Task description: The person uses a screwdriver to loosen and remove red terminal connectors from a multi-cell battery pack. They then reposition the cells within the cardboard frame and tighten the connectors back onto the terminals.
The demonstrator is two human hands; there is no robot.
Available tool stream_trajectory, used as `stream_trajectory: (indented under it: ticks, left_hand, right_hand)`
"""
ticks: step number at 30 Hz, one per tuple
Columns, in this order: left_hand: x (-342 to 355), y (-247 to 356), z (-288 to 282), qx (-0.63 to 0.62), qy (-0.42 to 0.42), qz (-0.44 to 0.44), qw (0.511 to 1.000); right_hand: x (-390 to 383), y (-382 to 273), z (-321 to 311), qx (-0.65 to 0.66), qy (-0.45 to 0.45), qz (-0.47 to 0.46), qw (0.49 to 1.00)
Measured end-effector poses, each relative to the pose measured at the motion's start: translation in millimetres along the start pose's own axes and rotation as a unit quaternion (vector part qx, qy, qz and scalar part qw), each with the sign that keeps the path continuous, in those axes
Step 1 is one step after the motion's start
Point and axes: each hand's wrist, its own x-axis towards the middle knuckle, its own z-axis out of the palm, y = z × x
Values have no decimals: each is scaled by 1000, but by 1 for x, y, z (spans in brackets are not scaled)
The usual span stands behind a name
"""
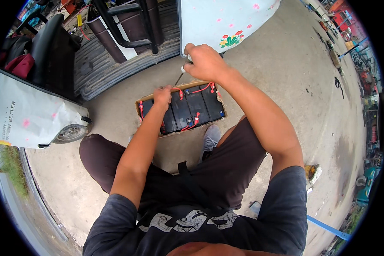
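A cardboard-edged box [223, 100] holding several black batteries [181, 114] with red wires [200, 88] sits on the floor between my legs. My right hand [202, 64] grips a tool with a pale handle, apparently a screwdriver [179, 78], above the box's back edge, its thin shaft slanting down toward my left hand. My left hand [162, 96] is at the back-left top of the batteries, fingers bent and pressed together near the shaft's lower end and a red wire; what they hold is hidden.
A vehicle's ridged footboard [94, 79] with black tube bars [136, 42] is behind the box. White printed panels [27, 111] stand left, one beside a wheel [70, 134], and another [226, 21] at the top. Scattered parts and machinery [369, 187] line the far right; a blue strap [328, 228] lies lower right.
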Motion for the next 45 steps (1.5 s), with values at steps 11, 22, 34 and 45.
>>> stream_trajectory:
  ticks: [11,22,34,45]
  left_hand:
    - [-18,166,-35,-383,-31,-80,920]
    - [-63,254,-78,-57,-114,14,992]
    - [-60,219,-103,-33,-113,-33,992]
    - [-58,213,-106,-8,-135,-9,991]
  right_hand:
    - [20,-37,29,35,-75,-64,995]
    - [34,-61,43,23,-115,-75,990]
    - [40,-62,55,10,-127,-77,989]
    - [38,-65,60,13,-117,-87,989]
